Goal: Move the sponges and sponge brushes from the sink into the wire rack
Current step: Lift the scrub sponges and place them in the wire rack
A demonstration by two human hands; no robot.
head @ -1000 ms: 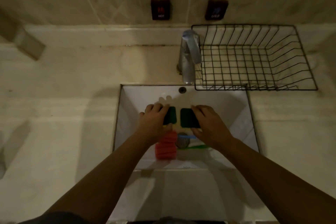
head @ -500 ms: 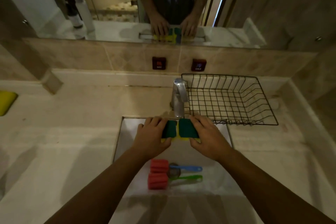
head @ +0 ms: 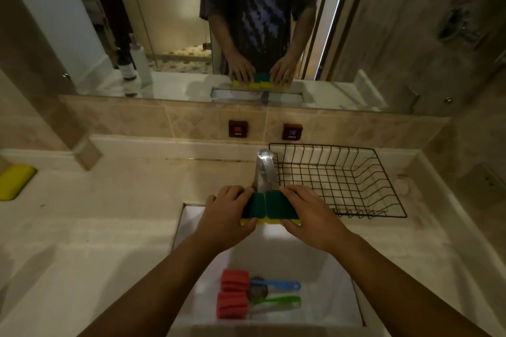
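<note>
My left hand (head: pixel 224 216) holds a green-and-yellow sponge (head: pixel 254 206), and my right hand (head: pixel 312 213) holds a second one (head: pixel 278 206). Both sponges are side by side, touching, above the sink's back edge and just in front of the faucet. Two sponge brushes lie on the floor of the white sink (head: pixel 336 295): one with a red head and blue handle (head: pixel 238 280), one with a red head and green handle (head: pixel 232 305). The black wire rack (head: pixel 383 180) stands on the counter to the right of the faucet, with nothing in it.
A chrome faucet (head: pixel 264 169) rises right behind the sponges, at the rack's left edge. A yellow object (head: pixel 15 182) lies at the far left of the counter. A mirror above the tiled backsplash reflects a person and bottles (head: pixel 134 63). A drain (head: pixel 257 291) sits between the brush handles.
Both hands have lifted the two sponges out of the sink, up and back toward the faucet. The view has tilted upward, bringing the mirror in. The brushes stay on the sink floor.
</note>
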